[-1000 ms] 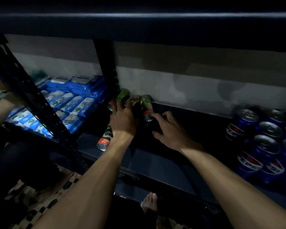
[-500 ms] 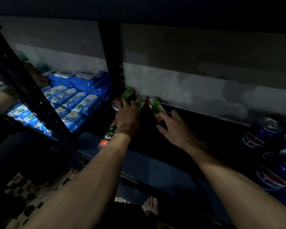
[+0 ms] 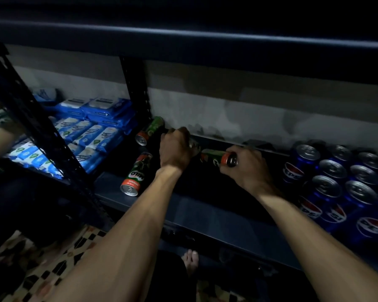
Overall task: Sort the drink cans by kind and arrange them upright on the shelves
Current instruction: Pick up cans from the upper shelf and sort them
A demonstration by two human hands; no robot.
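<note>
Right hand (image 3: pixel 247 168): I see its fingers wrapped round a Milo can (image 3: pixel 212 156) lying sideways mid-shelf (image 3: pixel 205 214), likely to stand it upright. Left hand (image 3: pixel 175 149) curls over a second can (image 3: pixel 194 146), mostly hidden. Pepsi cans (image 3: pixel 327 171) stand grouped at the right.

On the shelf (image 3: pixel 205 214) the front Milo can (image 3: pixel 133 174) lies on its side at the left, the back Milo can (image 3: pixel 150 130) behind it beside the post (image 3: pixel 135 88). Right of these the left hand (image 3: pixel 175 149) grips a half-hidden can (image 3: pixel 193 145); right again, the right hand (image 3: pixel 247 166) holds the sideways Milo can (image 3: pixel 213 156). Pepsi cans (image 3: pixel 336 177) stand upright at the right end; packets (image 3: pixel 85 131) lie left of the post
</note>
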